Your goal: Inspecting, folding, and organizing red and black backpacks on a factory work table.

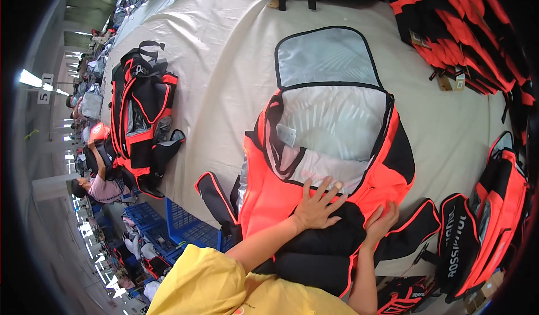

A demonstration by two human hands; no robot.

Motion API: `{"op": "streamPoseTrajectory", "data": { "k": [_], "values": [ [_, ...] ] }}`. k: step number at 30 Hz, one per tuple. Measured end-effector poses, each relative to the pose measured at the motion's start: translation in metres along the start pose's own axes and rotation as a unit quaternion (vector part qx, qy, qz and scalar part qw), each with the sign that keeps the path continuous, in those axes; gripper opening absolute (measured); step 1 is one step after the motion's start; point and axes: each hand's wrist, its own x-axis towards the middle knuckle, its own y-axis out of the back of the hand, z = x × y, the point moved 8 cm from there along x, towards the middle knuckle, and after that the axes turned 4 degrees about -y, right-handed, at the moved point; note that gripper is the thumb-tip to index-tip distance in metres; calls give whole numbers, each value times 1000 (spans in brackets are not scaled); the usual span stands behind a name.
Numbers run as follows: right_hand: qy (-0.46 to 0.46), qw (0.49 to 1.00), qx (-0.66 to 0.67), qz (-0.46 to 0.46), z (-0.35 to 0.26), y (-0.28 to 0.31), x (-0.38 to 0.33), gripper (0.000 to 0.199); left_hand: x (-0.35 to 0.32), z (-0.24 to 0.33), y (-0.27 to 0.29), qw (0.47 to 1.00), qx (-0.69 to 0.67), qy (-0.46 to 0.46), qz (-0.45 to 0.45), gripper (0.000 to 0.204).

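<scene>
A red-orange and black backpack (264, 194) lies in front of me on a cloth-covered table. Its flap (328, 57), lined in grey and edged in black, is folded back away from me. Inside the wide opening, the pale lining (337, 118) and a small white label (286, 135) show. My left hand (319, 209) lies with fingers spread on the near rim of the opening, fingertips over the lining. At the bag's right side, my right hand (382, 222) has its fingers curled on the red fabric. Black padded straps stick out on both sides.
Another black and red backpack (143, 118) lies on the table to the left. Stacked red and black bags (460, 34) fill the far right, and more bags (494, 214) lie at right. Blue crates (193, 225) stand below the left edge. A person in pink (106, 187) works beyond.
</scene>
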Motion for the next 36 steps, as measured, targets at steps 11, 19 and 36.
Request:
{"op": "streamPoseTrajectory", "data": {
  "k": [11,19,36],
  "values": [
    [32,999,27,24,4,-4,-5,33,-8,8,-1,1000,11,5,25,81],
    [41,996,29,70,5,1,1,31,0,7,-13,997,67,22,-40,91],
    [174,726,279,-605,-138,178,-251,46,-169,-73,199,895,-249,231,290,30]
  ]
}}
